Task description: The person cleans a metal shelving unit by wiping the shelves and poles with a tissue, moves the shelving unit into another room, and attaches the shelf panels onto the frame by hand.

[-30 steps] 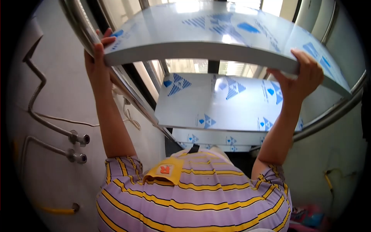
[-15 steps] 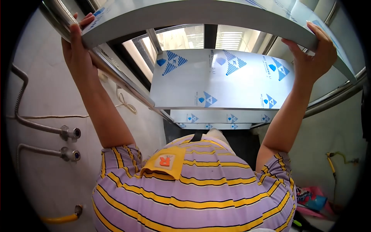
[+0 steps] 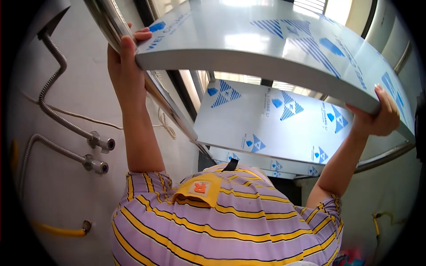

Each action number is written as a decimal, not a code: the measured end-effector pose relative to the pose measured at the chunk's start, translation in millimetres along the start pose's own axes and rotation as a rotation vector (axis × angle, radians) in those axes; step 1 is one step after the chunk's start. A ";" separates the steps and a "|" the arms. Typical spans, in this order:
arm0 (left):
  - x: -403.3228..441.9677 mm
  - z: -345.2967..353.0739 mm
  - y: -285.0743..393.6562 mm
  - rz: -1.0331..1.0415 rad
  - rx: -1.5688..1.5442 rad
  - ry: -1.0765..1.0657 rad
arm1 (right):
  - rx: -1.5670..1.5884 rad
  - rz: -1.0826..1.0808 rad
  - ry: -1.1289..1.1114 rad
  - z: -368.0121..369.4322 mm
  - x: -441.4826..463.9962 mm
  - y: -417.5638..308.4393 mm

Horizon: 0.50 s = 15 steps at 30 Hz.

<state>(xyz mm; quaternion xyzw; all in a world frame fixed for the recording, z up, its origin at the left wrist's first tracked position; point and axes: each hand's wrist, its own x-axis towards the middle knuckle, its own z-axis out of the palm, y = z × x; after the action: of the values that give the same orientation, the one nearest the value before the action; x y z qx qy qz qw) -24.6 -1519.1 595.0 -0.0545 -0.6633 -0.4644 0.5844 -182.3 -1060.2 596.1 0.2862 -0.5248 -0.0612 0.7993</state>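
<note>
A metal top shelf [image 3: 257,62] with blue printed film spans the upper part of the view. Its left front corner is gripped by my left hand [image 3: 127,60], fingers over the top, close beside a shiny upright pole [image 3: 105,22]. At the right, my right hand [image 3: 379,113] holds the front edge near the other corner, fingers on top and thumb at the lower edge. Below hangs a second metal shelf [image 3: 266,124] with the same blue prints, and a lower shelf [image 3: 266,166] shows partly beneath it.
Two flexible hoses with valves [image 3: 101,142] [image 3: 96,166] are on the left wall, above a yellow pipe [image 3: 62,229]. A thin cable [image 3: 84,119] runs along that wall. Windows stand behind the shelves. A yellow hose [image 3: 377,226] is at the right.
The view has tilted and shifted, so more of the top shelf's surface shows than half a second ago. Both hands keep their hold on it.
</note>
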 end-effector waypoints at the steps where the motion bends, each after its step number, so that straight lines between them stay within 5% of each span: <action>1: -0.2 0.7 0.9 0.005 0.009 0.001 | 0.005 0.001 0.006 -1.3 0.5 1.5; 15: 27.6 3.6 20.0 -0.045 -0.130 -0.069 | 0.024 0.149 -0.010 8.0 17.4 2.6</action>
<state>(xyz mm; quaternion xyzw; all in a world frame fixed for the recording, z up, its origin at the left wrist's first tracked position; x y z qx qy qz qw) -23.5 -1518.5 629.2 -0.0933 -0.6527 -0.5173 0.5456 -182.1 -1068.2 613.8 0.2554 -0.5495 0.0034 0.7955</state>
